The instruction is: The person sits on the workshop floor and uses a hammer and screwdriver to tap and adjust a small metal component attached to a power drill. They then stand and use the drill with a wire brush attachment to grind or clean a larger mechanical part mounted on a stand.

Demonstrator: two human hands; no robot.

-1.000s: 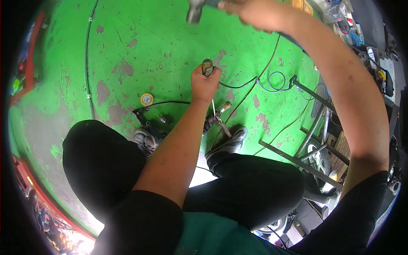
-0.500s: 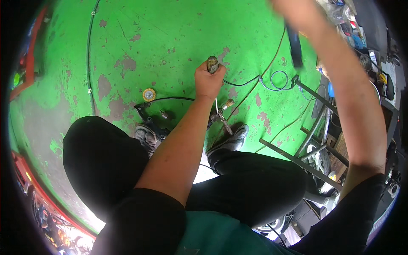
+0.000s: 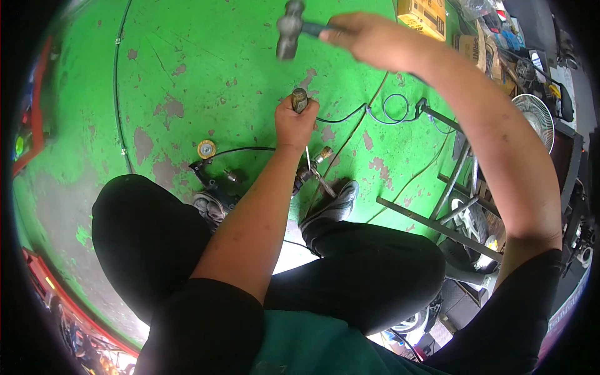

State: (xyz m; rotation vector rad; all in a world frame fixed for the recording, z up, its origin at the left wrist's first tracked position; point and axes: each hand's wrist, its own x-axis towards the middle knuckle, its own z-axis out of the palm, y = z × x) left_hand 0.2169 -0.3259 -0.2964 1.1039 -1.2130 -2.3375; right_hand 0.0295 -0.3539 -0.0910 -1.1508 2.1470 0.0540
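Evidently for steadiness, left hand point(image 3: 295, 129) wrapped round a screwdriver-like tool point(image 3: 300, 100), its top bare, shaft down toward a metal part point(image 3: 303, 178) on near floor point(image 3: 212, 56); right hand point(image 3: 375, 40), farther off, clasping a hammer point(image 3: 289, 31), head clear.

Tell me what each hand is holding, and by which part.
Left hand: a screwdriver-like tool, by its handle, the butt showing above the fist. Right hand: a hammer, by its handle.
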